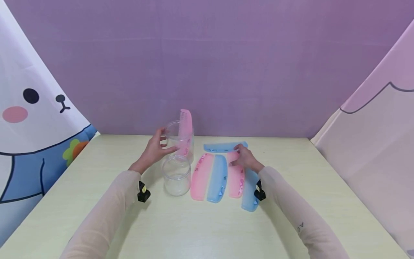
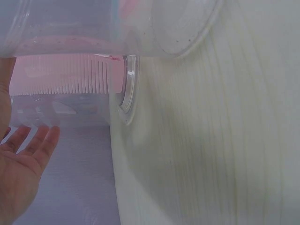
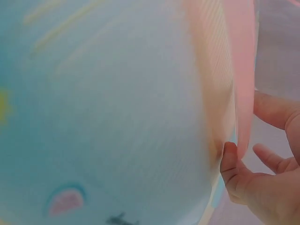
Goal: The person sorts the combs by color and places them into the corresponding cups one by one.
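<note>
Toward the back of the table stands a clear cylindrical jar [image 1: 190, 153] with a pink comb [image 1: 185, 124] upright inside, its top above the rim. My left hand [image 1: 155, 149] holds this jar, thumb across the front and fingers around its left side. A second clear jar [image 1: 176, 180] stands just in front of it. My right hand [image 1: 245, 159] pinches the far end of another pink comb [image 1: 236, 183], which lies on the table. In the right wrist view, fingertips are at the end of that pink comb [image 3: 242, 84], with a blurred blue comb [image 3: 117, 103] close to the camera.
Left of the pinched comb lie a blue comb [image 1: 217, 180] and a pink comb [image 1: 202, 178]. Another blue comb [image 1: 249, 192] is under the right wrist, and one blue comb [image 1: 220, 148] lies crosswise behind. A purple cloth [image 1: 226, 72] hangs along the table's [image 1: 207, 230] back edge.
</note>
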`<state>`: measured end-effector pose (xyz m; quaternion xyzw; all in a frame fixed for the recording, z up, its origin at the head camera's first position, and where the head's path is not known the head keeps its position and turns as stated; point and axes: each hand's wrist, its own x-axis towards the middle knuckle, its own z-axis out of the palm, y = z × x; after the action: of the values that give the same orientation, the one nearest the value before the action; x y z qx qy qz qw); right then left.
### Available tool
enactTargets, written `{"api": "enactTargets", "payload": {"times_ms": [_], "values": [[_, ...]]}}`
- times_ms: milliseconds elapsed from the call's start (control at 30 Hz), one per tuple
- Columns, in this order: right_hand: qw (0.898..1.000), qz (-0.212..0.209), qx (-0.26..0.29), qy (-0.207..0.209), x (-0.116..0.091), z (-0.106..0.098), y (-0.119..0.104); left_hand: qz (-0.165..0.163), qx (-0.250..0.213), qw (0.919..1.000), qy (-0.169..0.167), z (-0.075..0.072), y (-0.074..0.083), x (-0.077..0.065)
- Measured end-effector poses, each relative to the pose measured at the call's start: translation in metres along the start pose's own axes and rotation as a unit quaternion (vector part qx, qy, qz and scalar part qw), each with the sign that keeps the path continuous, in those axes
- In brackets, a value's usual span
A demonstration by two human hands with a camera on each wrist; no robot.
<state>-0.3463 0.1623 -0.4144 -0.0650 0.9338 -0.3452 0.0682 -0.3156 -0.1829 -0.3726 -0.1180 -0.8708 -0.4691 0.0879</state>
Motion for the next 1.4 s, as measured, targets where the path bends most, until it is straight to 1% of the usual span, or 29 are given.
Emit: {"api": "enactTargets", "payload": {"times_ms": [167,367,567,1000,1267,1400], "values": [[1.000,0.020,0.024,-0.004,-0.004,-0.006,0.000,0.001,0.002,1.0000,-0.001,0.000,0.000,0.000],[0.999,0.022,0.044,-0.008,-0.007,-0.010,-0.001,0.001,0.004,1.0000,-0.001,0.000,0.000,0.001],[0.998,0.018,0.065,-0.016,-0.005,-0.012,0.002,0.001,0.007,1.0000,-0.003,0.000,0.000,0.000],[0.992,0.006,0.123,-0.009,-0.001,-0.020,-0.001,0.003,0.007,1.0000,-0.002,0.000,0.000,0.000],[0.989,-0.003,0.147,0.014,-0.004,-0.030,-0.012,0.007,0.006,1.0000,-0.002,-0.001,0.001,0.000],[0.983,-0.014,0.179,0.030,-0.002,-0.037,-0.019,0.008,0.006,0.9999,0.000,-0.001,0.001,-0.001]]}}
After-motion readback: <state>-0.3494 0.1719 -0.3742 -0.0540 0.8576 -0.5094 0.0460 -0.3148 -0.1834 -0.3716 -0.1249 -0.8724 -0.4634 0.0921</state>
